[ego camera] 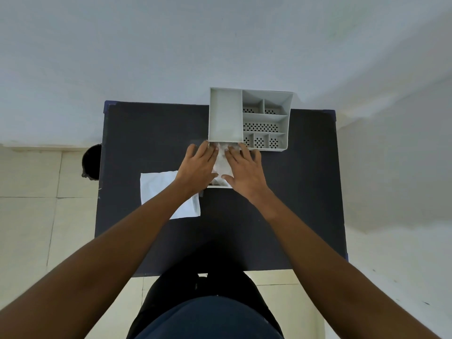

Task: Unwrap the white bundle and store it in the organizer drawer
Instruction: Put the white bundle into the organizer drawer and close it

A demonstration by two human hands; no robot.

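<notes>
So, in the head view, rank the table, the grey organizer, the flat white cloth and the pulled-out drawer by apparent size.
1. dark table
2. grey organizer
3. white cloth; forearm covers part
4. drawer, mostly hidden under both hands, so its rank is unsure.

Your white bundle (pixel 223 165) sits in the pulled-out organizer drawer (pixel 220 186), crumpled and pale, mostly hidden under your hands; only a strip of it shows between them. The drawer is white, open toward you, sticking out of the front of the grey organizer (pixel 249 118), which stands at the far edge of the desk (pixel 293 192) with one long plain compartment on the left and smaller perforated compartments on the right. A flat white sheet (pixel 159 187), slightly creased, lies on the desk just left of the drawer.
</notes>
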